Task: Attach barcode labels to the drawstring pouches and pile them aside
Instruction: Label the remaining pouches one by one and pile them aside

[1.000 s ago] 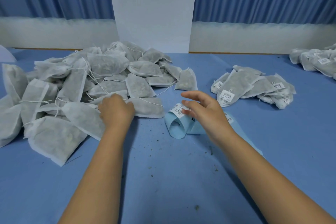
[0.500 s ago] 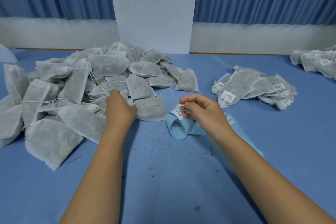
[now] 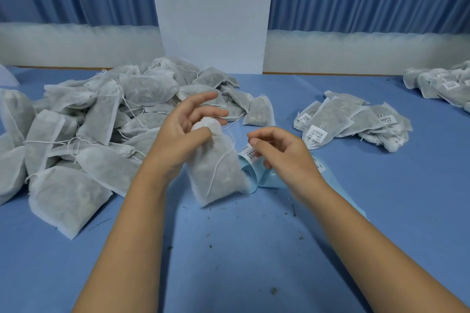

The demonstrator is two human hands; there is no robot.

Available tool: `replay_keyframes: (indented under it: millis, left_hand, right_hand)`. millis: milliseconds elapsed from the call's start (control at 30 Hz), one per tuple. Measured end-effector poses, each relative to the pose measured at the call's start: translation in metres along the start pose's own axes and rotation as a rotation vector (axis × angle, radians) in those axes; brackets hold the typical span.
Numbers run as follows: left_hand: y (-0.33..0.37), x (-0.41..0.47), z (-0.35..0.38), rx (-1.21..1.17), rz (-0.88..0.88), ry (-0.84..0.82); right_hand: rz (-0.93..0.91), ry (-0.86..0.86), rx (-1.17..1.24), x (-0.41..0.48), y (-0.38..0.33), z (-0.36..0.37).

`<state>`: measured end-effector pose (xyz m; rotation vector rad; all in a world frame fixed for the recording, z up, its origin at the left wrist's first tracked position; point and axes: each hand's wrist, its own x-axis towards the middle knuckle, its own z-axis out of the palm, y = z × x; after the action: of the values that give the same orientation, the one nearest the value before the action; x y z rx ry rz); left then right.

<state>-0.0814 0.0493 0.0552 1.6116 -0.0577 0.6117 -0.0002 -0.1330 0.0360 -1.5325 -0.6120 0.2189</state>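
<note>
My left hand (image 3: 178, 134) holds a white drawstring pouch (image 3: 216, 173) by its top, lifted and tilted over the blue table (image 3: 254, 262). Thumb and fingers pinch the gathered neck. My right hand (image 3: 284, 155) is just right of the pouch, its thumb and forefinger pinching what looks like the pouch's thin white drawstring. Under that hand curls the light blue label backing strip (image 3: 269, 179), with a barcode label (image 3: 250, 154) on its roll. A big heap of unlabelled pouches (image 3: 101, 122) lies to the left. A smaller pile of labelled pouches (image 3: 351, 122) lies to the right.
Another group of labelled pouches (image 3: 442, 84) sits at the far right edge. Small dark crumbs are scattered on the cloth near me. A white pillar and blue curtains stand behind the table.
My left hand has lifted one pouch out of the heap and brought it to the middle. My right hand has risen off the label roll and moved toward the pouch.
</note>
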Motion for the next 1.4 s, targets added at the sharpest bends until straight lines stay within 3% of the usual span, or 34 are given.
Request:
replay_keyframes:
  millis: [233,500,633,833,1000,1200,1300,1400]
  left_hand:
    - [-0.001,-0.004,0.011,-0.042,-0.019,-0.190]
    - [0.000,-0.006,0.014,0.007,-0.095,-0.368]
    - [0.001,-0.006,0.015,0.013,-0.123,-0.401]
    - [0.000,-0.006,0.015,0.014,-0.145,-0.445]
    - [0.003,-0.006,0.011,0.084,-0.154,-0.379]
    - [0.005,-0.005,0.014,0.283,-0.184,-0.197]
    - [0.002,-0.004,0.013,0.489,-0.170,-0.183]
    - [0.006,-0.005,0.013,0.459,-0.182,-0.236]
  right_hand:
    - [-0.079,-0.178,0.072,-0.006,-0.003,0.007]
    - [0.159,-0.142,0.203,-0.003,-0.006,0.003]
    - [-0.125,0.051,-0.075,-0.003,-0.004,0.001]
    - [-0.362,-0.064,-0.401,-0.005,-0.003,-0.004]
    - [-0.356,0.034,-0.400,-0.001,-0.004,-0.009]
    - [-0.294,-0.083,-0.254,0.001,-0.005,-0.010]
    - [-0.288,-0.047,-0.209,0.001,-0.003,-0.008]
    - [-0.307,0.035,-0.221,0.003,-0.002,-0.011]
